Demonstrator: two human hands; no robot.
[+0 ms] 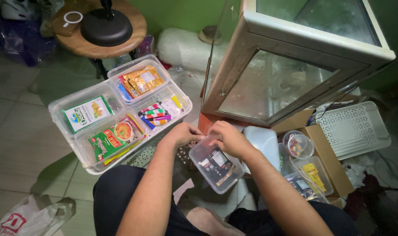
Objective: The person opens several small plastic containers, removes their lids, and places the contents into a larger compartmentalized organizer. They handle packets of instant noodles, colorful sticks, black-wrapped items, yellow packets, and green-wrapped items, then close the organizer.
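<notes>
Head view of a seated person working on the floor. Both hands are meeting at the far rim of a small clear rectangular container (215, 164), which is lying tilted just above the lap and holding dark packets. The left hand (183, 134) is curling over the container's left corner, fingers bent around the edge, apparently steadying it. The right hand (228, 138) is arching over the rim, fingertips dipping inside; whether they are pinching a packet cannot be told. Just right of the right hand, a cardboard box (326, 148) is keeping further clear tubs together within easy reach. Left of and beyond the left hand, clear sachet trays (59, 109) are standing side by side, sorting packets by kind. Farther beyond both hands, a glass display cabinet (291, 74) is standing.
</notes>
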